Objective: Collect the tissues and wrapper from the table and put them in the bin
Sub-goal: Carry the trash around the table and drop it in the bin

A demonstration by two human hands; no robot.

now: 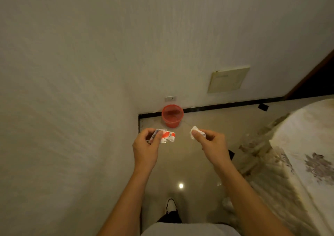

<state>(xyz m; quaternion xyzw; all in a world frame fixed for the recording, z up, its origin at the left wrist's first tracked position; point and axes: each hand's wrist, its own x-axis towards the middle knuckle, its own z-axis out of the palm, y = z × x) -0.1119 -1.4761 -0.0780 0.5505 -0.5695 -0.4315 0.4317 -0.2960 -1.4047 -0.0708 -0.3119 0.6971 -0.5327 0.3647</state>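
Note:
My left hand (147, 146) pinches a crumpled red and white wrapper (167, 136) between thumb and fingers. In my right hand (210, 142) a small white tissue (194, 132) is pinched, bunched up at the fingertips. Both hands are held out over the floor, a short way in front of a red mesh bin (172, 115). The bin stands on the floor in the corner against the wall, upright, and looks hollow inside.
A textured wall (72, 109) runs close along my left. A table with a pale floral cloth (307, 154) stands at the right. Glossy floor tiles (189, 163) lie between them. A wall socket (170, 98) sits above the bin, and my shoe (170, 206) shows below.

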